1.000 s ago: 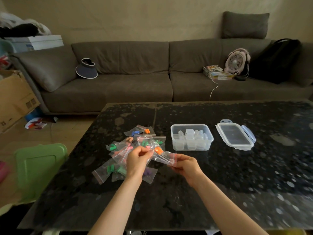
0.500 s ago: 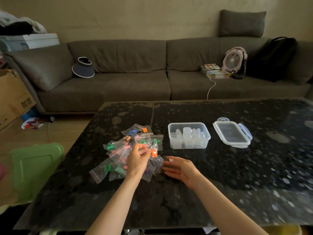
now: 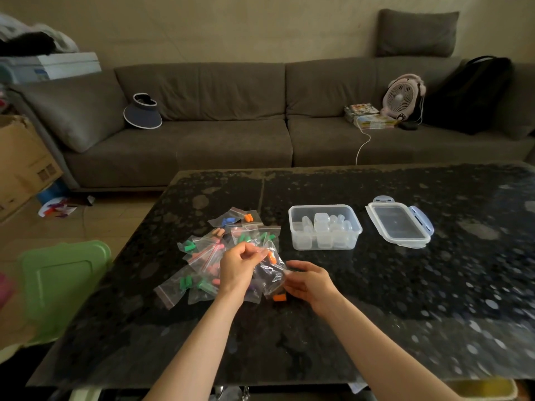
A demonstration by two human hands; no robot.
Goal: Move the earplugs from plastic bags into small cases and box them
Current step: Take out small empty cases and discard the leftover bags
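— What has your left hand (image 3: pixel 240 264) got?

— It pinches the top edge of a clear bag (image 3: pixel 272 274) between thumb and fingertips. The bag hangs tilted down toward my right, above the table (image 3: pixel 405 299).

— And your right hand (image 3: pixel 309 282)?

— It sits low, at the bag's lower end, fingers curved and thumb on top. The fingertips reach the plastic, but I cannot tell whether they pinch it or only touch it.

— Where are the earplugs?

— One orange plug (image 3: pixel 279 298) is at the bag's lower edge, just beside my right palm. I cannot tell whether it is out on the table or inside the plastic. A second plug (image 3: pixel 271 256), also orange, is inside the bag near my left fingertips.

— The rest of the bags?

— A loose pile (image 3: pixel 202 256) lies under and to the left of my left hand, with green, pink, blue and orange plugs showing inside them.

— And the box?

— The box (image 3: pixel 355 221) stands open beyond my right hand, apart from it, with the clear cases (image 3: pixel 321 224) packed inside. Its lid (image 3: pixel 398 224) lies flat on the table to the right of it, near but not touching.
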